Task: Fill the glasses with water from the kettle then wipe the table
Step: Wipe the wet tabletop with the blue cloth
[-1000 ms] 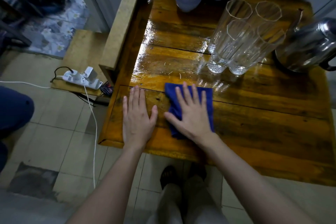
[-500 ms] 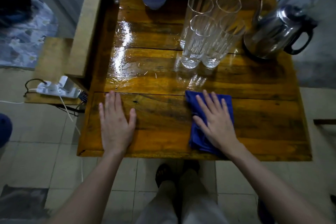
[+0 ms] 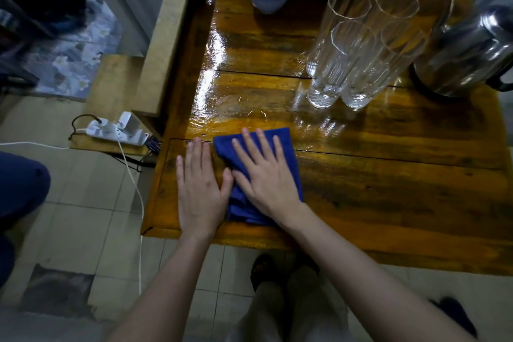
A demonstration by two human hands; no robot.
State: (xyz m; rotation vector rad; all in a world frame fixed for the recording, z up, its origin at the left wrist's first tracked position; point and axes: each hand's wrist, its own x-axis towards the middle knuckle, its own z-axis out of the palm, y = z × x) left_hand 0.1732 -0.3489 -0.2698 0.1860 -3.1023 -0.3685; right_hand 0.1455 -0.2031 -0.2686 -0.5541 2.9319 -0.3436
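Glossy wet plank table [image 3: 388, 175], soft blue cloth [image 3: 288, 153] under flat, splayed right hand [image 3: 270, 178].

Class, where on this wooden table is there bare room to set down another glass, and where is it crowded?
Free: the near right planks of the table, between the blue cloth and the right edge. Crowded: far right, four glasses beside the kettle; near left, both hands.
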